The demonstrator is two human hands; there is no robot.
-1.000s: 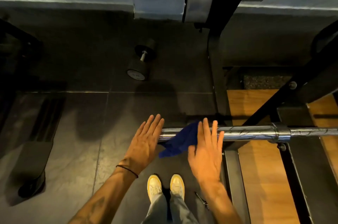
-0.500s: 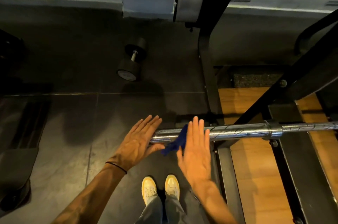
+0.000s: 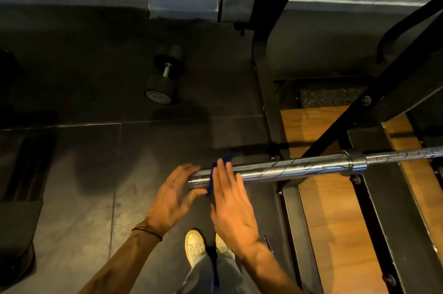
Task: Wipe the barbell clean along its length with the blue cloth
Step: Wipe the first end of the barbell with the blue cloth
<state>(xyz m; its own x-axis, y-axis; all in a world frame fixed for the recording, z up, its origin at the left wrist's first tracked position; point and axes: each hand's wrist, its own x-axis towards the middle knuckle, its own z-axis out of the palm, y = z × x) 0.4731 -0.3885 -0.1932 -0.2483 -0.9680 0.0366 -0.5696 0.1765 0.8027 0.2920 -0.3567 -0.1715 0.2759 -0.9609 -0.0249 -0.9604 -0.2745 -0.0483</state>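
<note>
- Barbell, chrome steel with a thick sleeve and collar (image 3: pixel 287 169): lies level across the black steel rack frame (image 3: pixel 268 92), sleeve end pointing to the person's left, thinner shaft running off the right edge of view.
- Blue cloth, dark and crumpled (image 3: pixel 217 173): draped over the sleeve close to its free end, one corner sticking up behind the bar, the rest mostly hidden under the right hand.
- Right hand (image 3: pixel 231 205): laid flat over the cloth and sleeve, fingers straight and close together, pressing the cloth onto the metal.
- Left hand (image 3: pixel 171 195): cups the sleeve's end face, fingers curved round the top, thumb below; a thin dark band sits on the wrist.
- Floor, dark rubber tiles (image 3: pixel 84 173): a black round-headed dumbbell with a steel handle (image 3: pixel 165 75) lies well apart from the bar, towards the pale wall.
- Wooden platform panels (image 3: pixel 335 221): lie beneath the bar within the rack.
- Yellow-white shoes (image 3: pixel 195 247): stand below the hands.
</note>
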